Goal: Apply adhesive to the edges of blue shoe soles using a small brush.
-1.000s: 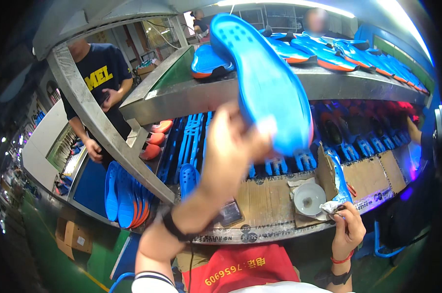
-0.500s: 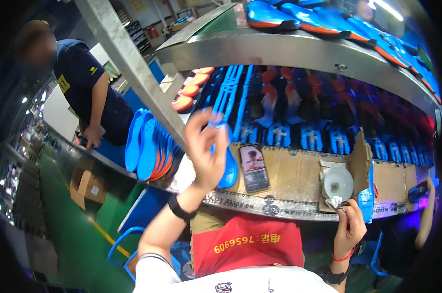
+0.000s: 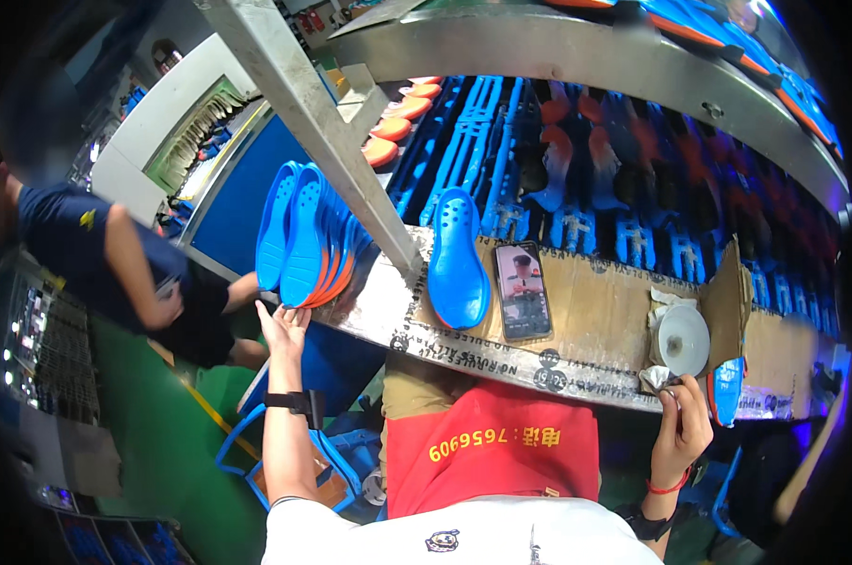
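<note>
My left hand (image 3: 286, 331) is open with fingers apart, its fingertips at the lower end of a leaning stack of blue shoe soles (image 3: 303, 247) with orange sides. I cannot tell whether it touches them. A single blue sole (image 3: 460, 268) with small holes near one end lies on the bench in front of me, no hand on it. My right hand (image 3: 687, 422) is closed in a pinch at the bench edge, beside a white bowl (image 3: 683, 341) standing in a cut-down cardboard box (image 3: 733, 292). Whatever sits between those fingertips is too small to make out.
A phone (image 3: 523, 292) lies right of the single sole. Rows of soles and blue strips (image 3: 576, 179) fill the rack behind. A metal post (image 3: 322, 132) rises at the bench's left end. Another person (image 3: 105, 254) stands at left; another person's arm (image 3: 812, 452) shows at far right.
My left hand has left the single blue sole, now lying flat in full sight, and moved left to the stack. The right hand keeps its pinch by the bowl. The view has shifted.
</note>
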Motion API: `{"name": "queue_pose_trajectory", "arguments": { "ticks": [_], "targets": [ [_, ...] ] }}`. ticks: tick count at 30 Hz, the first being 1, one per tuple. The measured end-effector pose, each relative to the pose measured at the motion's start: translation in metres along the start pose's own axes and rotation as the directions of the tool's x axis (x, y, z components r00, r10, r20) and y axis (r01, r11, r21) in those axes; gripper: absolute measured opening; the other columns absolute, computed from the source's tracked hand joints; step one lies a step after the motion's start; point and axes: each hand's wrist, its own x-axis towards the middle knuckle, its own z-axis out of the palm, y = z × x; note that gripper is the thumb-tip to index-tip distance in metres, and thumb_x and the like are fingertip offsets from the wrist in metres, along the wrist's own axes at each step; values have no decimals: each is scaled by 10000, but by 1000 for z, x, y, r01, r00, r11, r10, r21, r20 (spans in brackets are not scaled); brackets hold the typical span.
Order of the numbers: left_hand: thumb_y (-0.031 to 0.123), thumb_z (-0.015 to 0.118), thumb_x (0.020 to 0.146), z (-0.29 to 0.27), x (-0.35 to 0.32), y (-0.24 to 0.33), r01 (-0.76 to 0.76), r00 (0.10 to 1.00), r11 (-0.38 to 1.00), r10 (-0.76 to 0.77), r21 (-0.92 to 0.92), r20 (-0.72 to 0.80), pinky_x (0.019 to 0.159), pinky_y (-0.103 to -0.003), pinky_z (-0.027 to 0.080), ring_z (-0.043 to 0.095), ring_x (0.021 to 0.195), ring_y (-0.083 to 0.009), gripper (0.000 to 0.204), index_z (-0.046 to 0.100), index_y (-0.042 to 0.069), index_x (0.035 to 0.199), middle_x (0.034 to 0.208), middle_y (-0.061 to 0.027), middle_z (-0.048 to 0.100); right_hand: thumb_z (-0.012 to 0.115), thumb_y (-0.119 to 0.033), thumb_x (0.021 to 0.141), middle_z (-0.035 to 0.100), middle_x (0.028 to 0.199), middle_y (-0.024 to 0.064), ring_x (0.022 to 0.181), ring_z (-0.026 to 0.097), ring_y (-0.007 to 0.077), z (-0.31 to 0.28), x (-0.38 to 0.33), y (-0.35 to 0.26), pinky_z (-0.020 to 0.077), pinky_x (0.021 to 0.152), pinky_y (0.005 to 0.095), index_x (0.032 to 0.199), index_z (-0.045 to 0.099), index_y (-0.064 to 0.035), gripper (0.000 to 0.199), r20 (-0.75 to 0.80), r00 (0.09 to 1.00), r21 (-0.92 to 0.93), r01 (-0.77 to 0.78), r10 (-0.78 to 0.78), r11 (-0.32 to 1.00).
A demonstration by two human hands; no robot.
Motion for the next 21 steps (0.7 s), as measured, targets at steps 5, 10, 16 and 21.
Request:
{"name": "queue_pose_trajectory", "arguments": {
  "ticks": [5,10,16,21],
  "targets": [
    [611,561,851,35,-14,19,236,924,900,-324,366,201,639,-266,489,599,800,-191,592,623,47,1021,933,-51,664,677,104,769,667,990,197,666,619,217,-1,2,-3,481,589,263,895,622,53,146,5,1000,-4,-13,13,1000],
    [384,715,839,66,-24,9,117,930,788,-300,604,212,864,-415,458,589,998,-190,455,592,72,1147,1102,-27,641,676,102,769,668,973,186,626,606,201,-1,7,-11,469,560,256,877,616,47,135,-5,999,3,37,-37,999],
    [275,630,923,29,-46,-10,112,935,894,-242,433,258,1021,-533,399,511,1223,-287,497,475,15,1317,1315,-121,547,677,92,773,665,941,171,569,562,186,2,5,-13,445,527,250,872,616,40,127,-5,1000,38,21,-21,999],
    [314,680,879,-11,-138,-16,-13,941,894,-139,447,307,940,-400,468,575,1118,-250,578,464,0,1314,1247,-121,570,688,87,758,662,933,160,566,564,201,3,4,-6,445,525,253,873,619,31,145,15,1000,28,-3,2,1000]
  ]
}}
